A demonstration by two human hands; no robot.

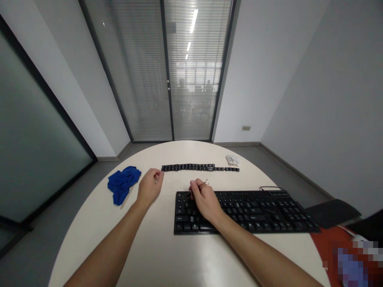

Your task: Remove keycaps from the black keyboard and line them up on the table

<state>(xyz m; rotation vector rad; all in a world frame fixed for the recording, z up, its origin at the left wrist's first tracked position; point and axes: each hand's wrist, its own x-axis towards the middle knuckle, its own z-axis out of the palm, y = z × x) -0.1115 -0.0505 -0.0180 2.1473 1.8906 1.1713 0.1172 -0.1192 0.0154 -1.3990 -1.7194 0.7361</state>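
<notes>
My right hand (206, 199) is closed round a thin wire keycap puller (206, 182), whose wire loops point down at the upper left corner of a black keyboard (254, 228). The hand covers part of the keys there. My left hand (150, 185) is curled closed beside the left end of a line of loose black keycaps (188, 167). Whatever its fingers hold, if anything, is too small to make out. The keycaps lie in two rows, with a single row running on to the right.
A crumpled blue cloth (122, 184) lies at the left, with a thin pale stick (127, 198) beside it. A small clear bag (232, 160) sits at the back right of the round white table (167, 255). The keyboard's cable (271, 187) loops behind it.
</notes>
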